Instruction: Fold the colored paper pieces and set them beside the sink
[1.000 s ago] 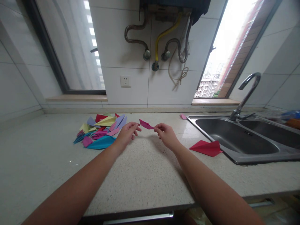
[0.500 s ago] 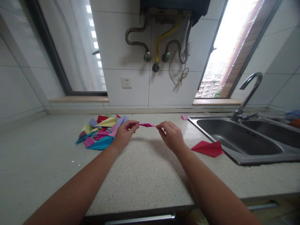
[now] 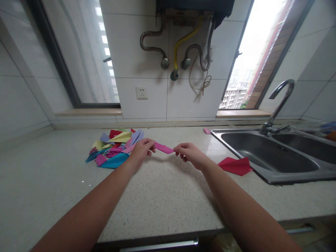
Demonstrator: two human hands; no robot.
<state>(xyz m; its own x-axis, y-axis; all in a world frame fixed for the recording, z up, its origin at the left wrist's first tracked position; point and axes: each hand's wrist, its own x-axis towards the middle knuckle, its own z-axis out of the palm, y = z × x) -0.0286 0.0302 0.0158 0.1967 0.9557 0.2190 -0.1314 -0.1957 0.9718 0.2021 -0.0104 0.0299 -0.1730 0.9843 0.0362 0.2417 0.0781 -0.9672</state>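
Observation:
A small folded magenta paper [image 3: 164, 148] is held between both hands just above the speckled countertop [image 3: 157, 196]. My left hand [image 3: 141, 150] pinches its left end and my right hand [image 3: 189, 155] pinches its right end. Behind my left hand lies a pile of folded paper planes [image 3: 112, 147] in yellow, blue, purple, pink and red. A red paper plane [image 3: 236, 165] rests flat on the counter to the right of my right hand, against the sink's edge.
A steel double sink [image 3: 278, 154] with a curved tap [image 3: 279, 103] fills the right side. A small pink paper scrap [image 3: 206, 131] lies near the back wall. Windows, a wall socket [image 3: 141, 92] and hoses hang behind the counter.
My left hand came up and pinched the magenta paper's free end. The paper flattened out between both hands and now sits slightly lower, tilted down to the right.

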